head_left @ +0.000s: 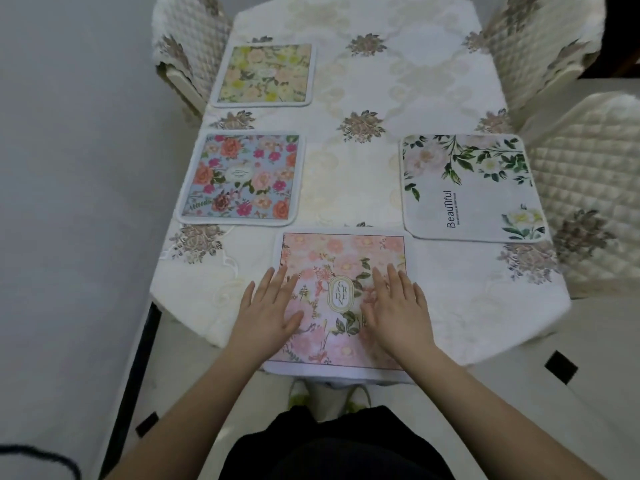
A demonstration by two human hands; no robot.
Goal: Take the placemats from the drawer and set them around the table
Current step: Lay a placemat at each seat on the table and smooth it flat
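Note:
A pink floral placemat (341,251) marked "GARDEN" lies at the table's near end, its front edge hanging slightly over. My left hand (268,306) rests flat on its left side and my right hand (394,303) rests flat on its right side, fingers spread, gripping nothing. A blue floral placemat (242,178) lies on the left side. Beyond it lies a yellow-green floral placemat (265,74). A white placemat (471,188) with green leaves and the word "Beautiful" lies on the right side.
The table (363,109) wears a cream embroidered cloth. Quilted covered chairs stand at the far left (188,46), far right (540,46) and right (588,188). A grey wall runs along the left. Pale floor tiles with black insets lie below.

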